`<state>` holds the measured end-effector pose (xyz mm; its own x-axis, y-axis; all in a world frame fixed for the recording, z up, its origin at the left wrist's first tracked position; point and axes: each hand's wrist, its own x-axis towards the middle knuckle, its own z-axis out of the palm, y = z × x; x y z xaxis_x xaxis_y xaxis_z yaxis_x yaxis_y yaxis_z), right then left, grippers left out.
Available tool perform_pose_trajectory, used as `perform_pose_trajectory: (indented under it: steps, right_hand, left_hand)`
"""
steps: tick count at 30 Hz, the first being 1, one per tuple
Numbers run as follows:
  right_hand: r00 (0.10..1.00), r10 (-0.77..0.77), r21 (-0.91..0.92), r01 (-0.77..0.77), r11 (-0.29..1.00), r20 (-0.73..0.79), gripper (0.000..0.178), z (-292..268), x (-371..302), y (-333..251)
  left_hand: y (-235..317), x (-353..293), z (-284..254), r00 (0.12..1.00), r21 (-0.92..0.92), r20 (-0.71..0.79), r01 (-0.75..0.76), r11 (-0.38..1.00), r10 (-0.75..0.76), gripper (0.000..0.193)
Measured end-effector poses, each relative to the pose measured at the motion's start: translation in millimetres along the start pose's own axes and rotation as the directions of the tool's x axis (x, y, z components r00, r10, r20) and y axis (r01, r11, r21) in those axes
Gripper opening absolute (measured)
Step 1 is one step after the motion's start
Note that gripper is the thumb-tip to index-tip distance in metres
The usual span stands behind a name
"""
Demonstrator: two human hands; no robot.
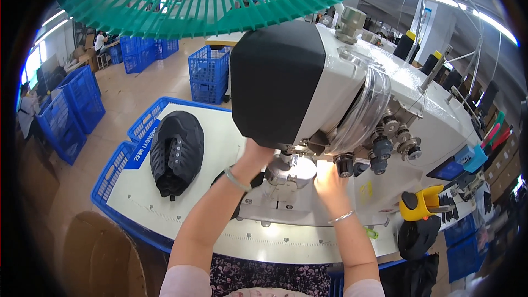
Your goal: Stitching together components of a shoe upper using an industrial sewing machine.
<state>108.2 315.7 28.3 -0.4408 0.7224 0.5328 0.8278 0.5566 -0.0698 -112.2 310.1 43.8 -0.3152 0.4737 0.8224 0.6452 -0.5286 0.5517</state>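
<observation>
Both my hands are at the head of a large white and black industrial sewing machine [278, 85]. My left hand [258, 155], with a bangle at the wrist, reaches in behind the black cover; its fingers are hidden there. Beneath that forearm a piece of black material [237, 178] shows in part, and I cannot tell whether the hand holds it. To the right of the needle area, my right hand [330, 182] is washed out by the lamp's glare, so its fingers do not show clearly. A round shiny metal part [290, 169] lies between the hands. Left of them rests a black shoe upper [177, 151].
A green fan guard [220, 5] hangs over the top. Blue crates [113, 179] border the white table [143, 201] at left; more blue crates [209, 74] stand behind. Right are thread tension knobs [379, 157], a yellow holder [422, 202] and another black piece [418, 236]. A cardboard box [99, 253] stands lower left.
</observation>
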Motion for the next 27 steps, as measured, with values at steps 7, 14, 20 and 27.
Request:
perform_pose_trajectory:
  steps: [7, 14, 20, 27]
  right_hand:
    - [0.965, -0.262, 0.090, 0.263, 0.961, -0.026, 0.040, -94.1, -19.0, -49.3]
    - [0.955, -0.283, 0.929, 0.019, 0.370, 0.094, 0.035, -104.7, -6.9, -86.4]
    - [0.847, -0.400, 0.924, -0.382, 0.004, 0.351, 0.025, -73.2, -25.8, -53.0]
    - [0.888, -0.342, 0.918, -0.371, -0.140, 0.307, 0.031, -56.8, -48.6, -54.6]
  left_hand:
    - [94.8, 45.0, -131.2, 0.977, 0.435, -0.167, -0.046, 0.899, 0.130, 0.010]
    - [162.1, -15.6, -128.0, 0.936, 0.306, 0.341, -0.019, 0.952, -0.091, 0.014]
    - [132.4, -37.9, -119.2, 0.681, -0.212, 0.667, 0.564, 0.798, -0.304, 0.020]
    - [112.4, -62.5, -100.6, 0.561, -0.426, 0.751, 0.815, 0.393, -0.349, 0.022]
